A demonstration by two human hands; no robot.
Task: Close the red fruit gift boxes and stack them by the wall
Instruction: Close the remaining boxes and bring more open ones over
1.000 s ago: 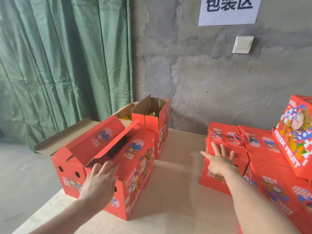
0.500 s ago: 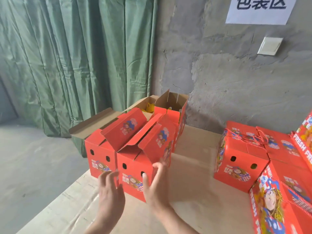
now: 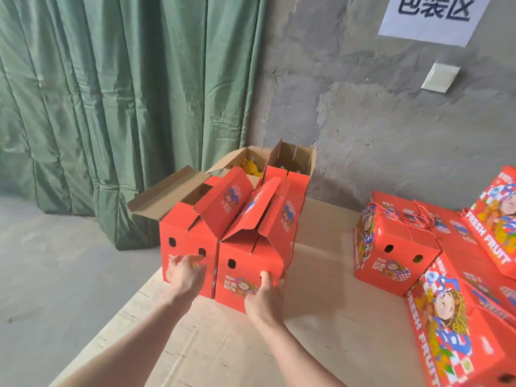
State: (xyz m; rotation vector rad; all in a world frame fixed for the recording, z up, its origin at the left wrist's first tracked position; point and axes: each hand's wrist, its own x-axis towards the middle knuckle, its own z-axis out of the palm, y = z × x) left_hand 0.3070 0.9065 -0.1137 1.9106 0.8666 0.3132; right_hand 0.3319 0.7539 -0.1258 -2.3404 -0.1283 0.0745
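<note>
Right hand (image 3: 265, 296): clamped on the lower right corner of the near open box (image 3: 251, 263), with the thumb on the front face and the fingers wrapped round the side edge.
Left hand (image 3: 185, 275): fingers loosely curled at the seam between that box and the left open box (image 3: 187, 247). It is blurred, so I cannot tell whether it grips anything.
Task box: the near open box stands on the table (image 3: 321, 275), touching the left open box, its top flaps raised and untucked.
Step in hand: probably drawing this box clear of its neighbours so it can be closed.
Doing it well: set the left hand on the opposite lower corner and slide the box low and level. Mind the neighbour's flap leaning over it, then fold the flaps flat so the stack sits square.
Open boxes: three, the two in front and a rear open box (image 3: 290, 174) by the concrete wall (image 3: 363, 121), with yellow fruit (image 3: 250, 166) inside it.
Closed boxes (image 3: 391, 247): at least four at the right, one of them tilted; the frame edge cuts off the rest.
Farthest: one green curtain (image 3: 111, 107), one paper sign (image 3: 432, 15), one switch plate (image 3: 440, 77).
</note>
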